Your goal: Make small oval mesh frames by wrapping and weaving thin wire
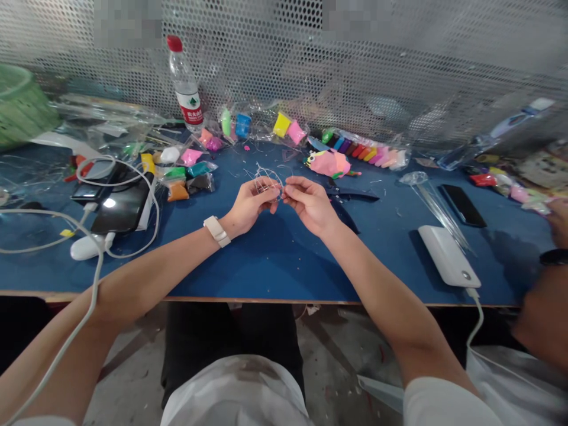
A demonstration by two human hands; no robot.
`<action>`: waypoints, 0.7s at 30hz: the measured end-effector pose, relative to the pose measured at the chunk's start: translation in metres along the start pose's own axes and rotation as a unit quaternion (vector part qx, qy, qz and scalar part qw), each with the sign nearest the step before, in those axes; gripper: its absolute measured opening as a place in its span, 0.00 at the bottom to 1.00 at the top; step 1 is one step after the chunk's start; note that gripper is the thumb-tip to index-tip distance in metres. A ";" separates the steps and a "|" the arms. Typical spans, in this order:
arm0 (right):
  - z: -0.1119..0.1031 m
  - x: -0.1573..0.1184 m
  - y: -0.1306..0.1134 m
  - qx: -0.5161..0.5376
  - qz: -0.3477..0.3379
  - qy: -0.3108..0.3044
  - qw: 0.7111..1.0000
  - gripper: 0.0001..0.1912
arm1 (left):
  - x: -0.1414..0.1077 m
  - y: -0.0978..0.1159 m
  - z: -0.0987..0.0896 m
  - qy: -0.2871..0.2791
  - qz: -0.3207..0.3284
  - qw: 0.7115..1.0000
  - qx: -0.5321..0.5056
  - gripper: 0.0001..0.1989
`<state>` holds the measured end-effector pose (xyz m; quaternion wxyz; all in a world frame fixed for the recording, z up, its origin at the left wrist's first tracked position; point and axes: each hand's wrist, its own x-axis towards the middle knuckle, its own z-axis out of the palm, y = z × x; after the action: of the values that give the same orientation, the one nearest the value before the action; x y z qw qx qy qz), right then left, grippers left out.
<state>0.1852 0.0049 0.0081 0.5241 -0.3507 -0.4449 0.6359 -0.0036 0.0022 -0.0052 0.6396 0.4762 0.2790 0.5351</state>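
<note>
A rounded frame of thin silvery wire (270, 173) is held up above the blue table in front of me. My left hand (249, 207) is closed on its left and lower side, thumb against fingers. My right hand (311, 207) pinches at its right edge, thumb and fingertips together, close to the left fingertips. The exact wire end between the right fingers is too small to make out. Just past my right hand lies a dark-handled tool (355, 194), partly hidden. Behind it rests a pink clay figure (329, 163) with yellow and green parts.
Packets of coloured clay (370, 151) line the back edge by the perforated metal panel. A water bottle (186, 89) stands back left. Phones and white cables (153, 207) lie left, one cable crossing my left arm. A power bank (448, 254) sits right, beside another person's arm (548, 307).
</note>
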 end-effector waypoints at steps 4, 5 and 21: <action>0.001 0.000 0.002 -0.031 -0.032 0.008 0.999 0.24 | 0.002 -0.005 -0.003 0.028 -0.007 1.000 -0.010 0.35; 0.002 0.000 0.003 -0.039 -0.039 0.012 0.998 0.24 | 0.002 -0.006 -0.004 0.033 -0.007 0.999 -0.006 0.38; -0.003 0.002 0.000 -0.073 -0.012 0.026 0.997 0.24 | 0.014 -0.010 -0.040 0.072 0.331 0.792 0.508 0.23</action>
<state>0.1877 0.0071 0.0066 0.5162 -0.3990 -0.4808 0.5858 -0.0295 0.0285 -0.0279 0.0673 0.7561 0.3809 0.5279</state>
